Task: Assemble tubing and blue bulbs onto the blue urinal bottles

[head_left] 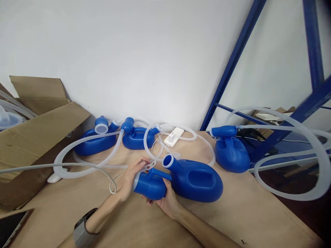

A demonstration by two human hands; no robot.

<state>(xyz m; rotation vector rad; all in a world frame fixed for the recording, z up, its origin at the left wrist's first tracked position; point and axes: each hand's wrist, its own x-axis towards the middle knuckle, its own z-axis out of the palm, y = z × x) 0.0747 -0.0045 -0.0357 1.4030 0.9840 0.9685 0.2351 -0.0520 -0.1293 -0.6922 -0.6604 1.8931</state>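
Above the table's near part, both hands hold a blue plastic urinal head (151, 186), tilted on its side, with a white rim at its left end and a blue spout on top. My left hand (133, 177) closes round the rim end, its fingers by a white strap (147, 166) with holes. From below, my right hand (169, 203) grips the rounded right end; some of its fingers are hidden behind the piece. Just to the right, a blue urinal bottle (198, 181) lies on its side, its white-rimmed mouth uncovered and facing up left.
Two blue bottles with heads and clear hoses (94, 141) lie by the wall. Another bottle (231, 155) stands right, near a blue metal rack (230, 62). A white power strip (174, 137) is behind. Left are a cardboard box (46, 127), a grey cable (77, 164) and a dark-screened device (12, 224).
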